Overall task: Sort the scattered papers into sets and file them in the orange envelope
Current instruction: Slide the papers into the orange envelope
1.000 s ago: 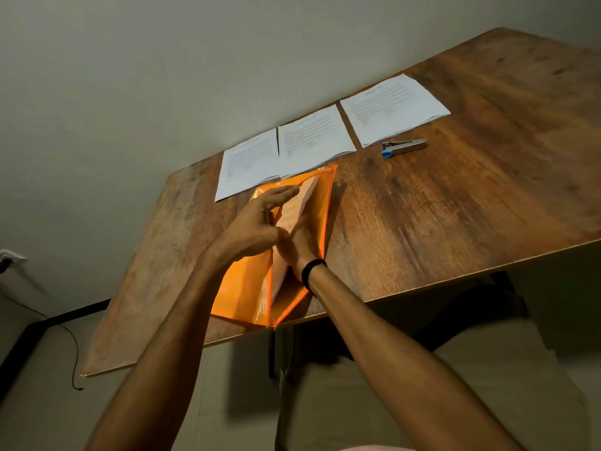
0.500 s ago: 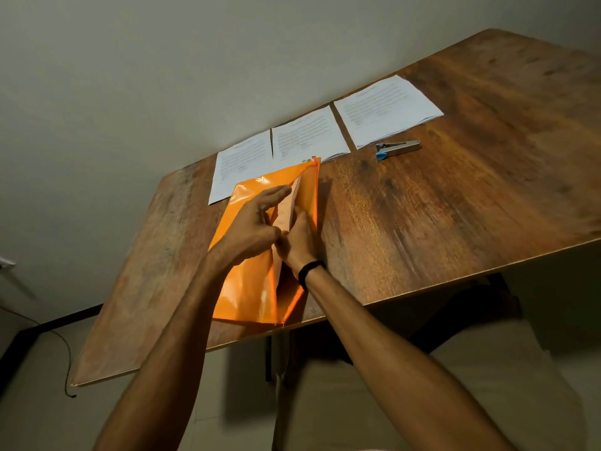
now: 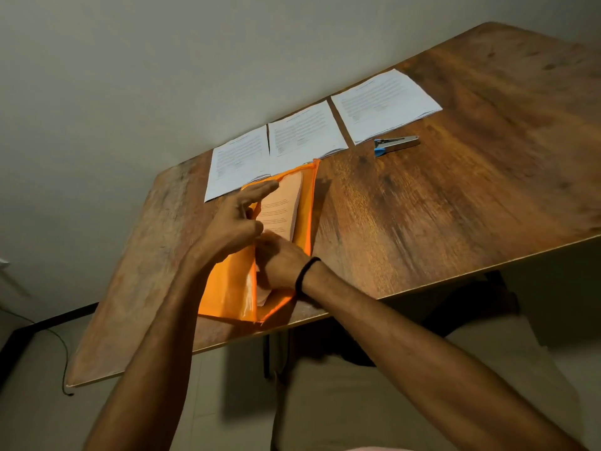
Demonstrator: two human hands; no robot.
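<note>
The orange envelope (image 3: 227,294) lies at the table's near edge with its mouth held apart. My left hand (image 3: 231,222) pinches the upper orange layer between thumb and outstretched fingers and lifts it. Inside shows a set of printed papers (image 3: 283,206), tinted orange. My right hand (image 3: 279,262), with a black band on the wrist, reaches into the mouth and grips the near end of that set. Three more white paper sets lie in a row along the far edge: left (image 3: 240,157), middle (image 3: 305,131), right (image 3: 383,102).
A small stapler (image 3: 395,144) with a blue end lies just in front of the right-hand paper set. The wooden table (image 3: 455,196) stands against a plain wall. A cable hangs down at the lower left.
My left hand has lifted the upper layer further, so the envelope gapes wider and more of the paper set shows. My right hand stays on the set's near end.
</note>
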